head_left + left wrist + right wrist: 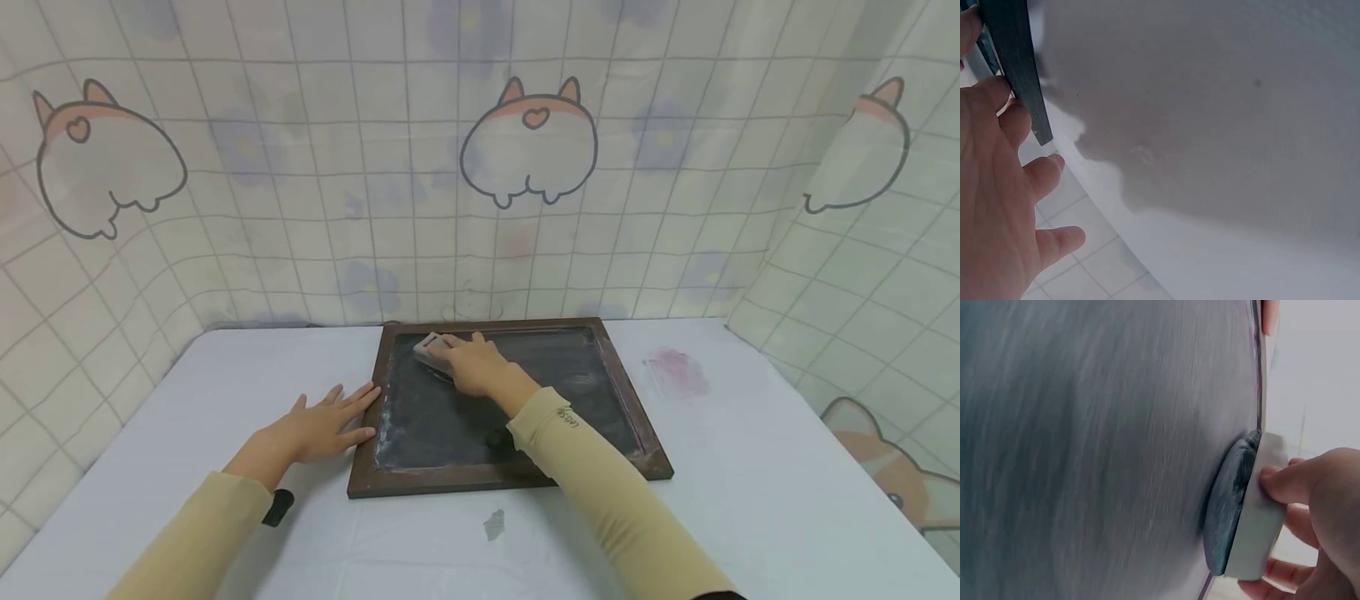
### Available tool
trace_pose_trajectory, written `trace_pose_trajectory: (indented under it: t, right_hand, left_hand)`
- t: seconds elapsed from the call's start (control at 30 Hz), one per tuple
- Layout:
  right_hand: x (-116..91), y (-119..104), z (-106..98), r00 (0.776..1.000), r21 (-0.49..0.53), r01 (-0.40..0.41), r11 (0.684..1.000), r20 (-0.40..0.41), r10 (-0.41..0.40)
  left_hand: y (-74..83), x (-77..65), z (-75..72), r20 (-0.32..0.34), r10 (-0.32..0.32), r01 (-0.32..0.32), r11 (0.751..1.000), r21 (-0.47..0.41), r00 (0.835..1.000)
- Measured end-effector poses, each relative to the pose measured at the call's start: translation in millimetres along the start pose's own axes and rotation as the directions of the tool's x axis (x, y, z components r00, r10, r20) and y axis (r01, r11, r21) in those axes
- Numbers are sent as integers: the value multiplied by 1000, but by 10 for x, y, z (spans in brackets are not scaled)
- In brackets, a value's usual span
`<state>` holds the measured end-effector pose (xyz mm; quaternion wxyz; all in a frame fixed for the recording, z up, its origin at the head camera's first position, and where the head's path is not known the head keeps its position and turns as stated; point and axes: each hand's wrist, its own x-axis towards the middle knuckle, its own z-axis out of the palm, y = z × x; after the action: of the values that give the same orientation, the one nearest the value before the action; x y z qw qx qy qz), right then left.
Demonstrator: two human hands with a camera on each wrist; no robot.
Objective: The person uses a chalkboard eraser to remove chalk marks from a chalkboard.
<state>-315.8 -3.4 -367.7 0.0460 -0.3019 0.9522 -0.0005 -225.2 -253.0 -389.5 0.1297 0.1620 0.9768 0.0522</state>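
Observation:
A blackboard (431, 429) in a brown wooden frame lies on the white table, with pale chalk smears on its dark surface. Near the board's upper left corner, my right hand (474, 364) grips a light grey blackboard eraser (429, 350). In the right wrist view the eraser's dark felt pad (1230, 506) is against the board, thumb on one side of the pale body and fingers on the other. Spread and straight, the fingers of my left hand (318, 429) touch the left edge of the frame; the left wrist view shows them beside the frame's edge (1019, 69).
White cloth covers the table (750, 467). A pink stain (677, 372) marks it right of the board, and a grey patch (494, 525) lies in front. Behind and at both sides hangs a checked curtain (420, 225) with cartoon dog prints.

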Motion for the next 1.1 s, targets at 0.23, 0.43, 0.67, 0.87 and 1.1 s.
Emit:
trace_pose_trajectory:
  t: [0.23, 0.43, 0.67, 0.87, 1.1]
  right_hand:
    - [-109, 498, -32, 992, 42, -125, 991, -12, 126]
    - [-339, 965, -26, 978, 149, -196, 969, -48, 205]
    - [-580, 1296, -96, 969, 143, -242, 960, -19, 247]
    - [-744, 1508, -111, 951, 139, -303, 943, -17, 308]
    - [-726, 1371, -15, 965, 68, -248, 966, -72, 253]
  left_hand:
    - [6, -11, -16, -9, 3, -3, 1000, 3, 1000]
    - [0, -19, -31, -13, 8, -8, 1000, 1, 1000]
    - [-20, -12, 53, -19, 13, -13, 1000, -5, 1000]
    - [-12, -12, 63, -23, 16, -16, 1000, -2, 1000]
    - [-29, -10, 30, -21, 30, -30, 1000, 1, 999]
